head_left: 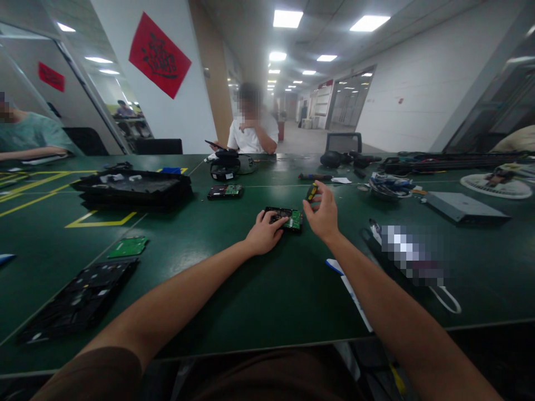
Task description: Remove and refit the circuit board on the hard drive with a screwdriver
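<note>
A hard drive (295,220) with its green circuit board facing up lies on the green table in front of me. My left hand (264,234) rests on its left part, fingers spread over the board and holding it against the table. Just right of the drive, my right hand (324,210) is raised with thumb and fingers closed round the yellow-and-black handle of a screwdriver (311,192). The tool's shaft and tip cannot be made out. A second hard drive (225,191) lies farther back to the left.
Black plastic trays (134,186) stand at left, with a loose green circuit board (129,247) and a black frame (79,301) nearer. A silver metal box (466,207) and bundled cables (388,185) lie at right. Across the table sits a person (253,131).
</note>
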Demonstrator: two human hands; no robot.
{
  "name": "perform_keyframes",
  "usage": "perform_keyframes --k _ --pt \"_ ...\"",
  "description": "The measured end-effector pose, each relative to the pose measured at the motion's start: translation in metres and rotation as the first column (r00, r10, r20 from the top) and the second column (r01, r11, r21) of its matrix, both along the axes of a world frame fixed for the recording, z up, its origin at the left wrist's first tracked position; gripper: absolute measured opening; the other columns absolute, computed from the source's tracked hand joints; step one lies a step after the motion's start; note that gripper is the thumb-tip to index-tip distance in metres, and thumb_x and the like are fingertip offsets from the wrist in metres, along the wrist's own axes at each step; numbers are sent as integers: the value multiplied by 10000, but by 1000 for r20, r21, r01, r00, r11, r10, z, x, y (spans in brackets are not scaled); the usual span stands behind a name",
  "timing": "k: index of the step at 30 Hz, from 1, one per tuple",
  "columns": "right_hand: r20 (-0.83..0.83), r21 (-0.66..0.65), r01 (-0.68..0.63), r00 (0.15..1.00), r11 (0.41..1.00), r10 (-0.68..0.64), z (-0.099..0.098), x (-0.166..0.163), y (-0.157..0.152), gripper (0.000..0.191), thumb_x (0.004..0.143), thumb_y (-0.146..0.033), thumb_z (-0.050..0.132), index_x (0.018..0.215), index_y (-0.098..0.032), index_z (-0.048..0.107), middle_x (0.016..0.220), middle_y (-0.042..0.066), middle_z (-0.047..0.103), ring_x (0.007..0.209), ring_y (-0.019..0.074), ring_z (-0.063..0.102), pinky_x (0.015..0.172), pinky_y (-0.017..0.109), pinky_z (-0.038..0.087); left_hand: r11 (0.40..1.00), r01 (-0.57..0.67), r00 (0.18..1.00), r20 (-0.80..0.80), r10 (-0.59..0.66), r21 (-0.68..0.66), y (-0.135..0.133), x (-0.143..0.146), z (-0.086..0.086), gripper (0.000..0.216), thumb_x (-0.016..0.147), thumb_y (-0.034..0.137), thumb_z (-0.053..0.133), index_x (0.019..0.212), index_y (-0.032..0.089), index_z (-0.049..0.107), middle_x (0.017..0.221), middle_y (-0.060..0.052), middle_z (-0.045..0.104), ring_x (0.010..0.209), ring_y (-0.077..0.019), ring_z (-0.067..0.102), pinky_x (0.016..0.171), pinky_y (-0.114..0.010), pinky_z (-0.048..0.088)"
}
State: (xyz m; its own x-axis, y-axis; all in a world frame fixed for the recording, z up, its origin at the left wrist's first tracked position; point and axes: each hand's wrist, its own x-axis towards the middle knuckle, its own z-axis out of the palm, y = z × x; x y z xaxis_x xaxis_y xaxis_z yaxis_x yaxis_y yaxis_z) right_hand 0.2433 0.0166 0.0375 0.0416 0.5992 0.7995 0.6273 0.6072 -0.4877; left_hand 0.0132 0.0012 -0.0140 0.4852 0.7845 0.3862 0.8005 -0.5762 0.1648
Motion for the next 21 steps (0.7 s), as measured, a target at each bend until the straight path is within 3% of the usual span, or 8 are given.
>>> perform_keyframes --k 8,15,21 --pt "-19 -29 -40 999 999 39 -1 -1 0 693 902 -247 605 1548 -279 356 1353 148 600 931 246 698 749 429 650 1000 12 1000 2 -12 11 0 0 1 500 1015 354 529 1514 347 515 1498 -88 422 1467 -357 332 1266 -619 209" --pt "-17 -55 -72 997 996 71 -1 -2 -1 682 937 -278 600 1566 -287 334 1122 96 705 914 252 715 776 444 642 1000 0 1000 -10 0 -1 1 1 0 501 1019 362 518 1520 351 511 1511 -97 406 1471 -368 319 1259 -628 217" --pt "34 -48 -76 996 996 78 3 -1 0 663 924 -320 639 1536 -322 385 1193 84 698 874 226 689 764 427 621 1000 7 1000 5 -7 11 1 0 -1 494 1022 362 518 1516 346 518 1503 -93 402 1468 -371 313 1260 -629 217"
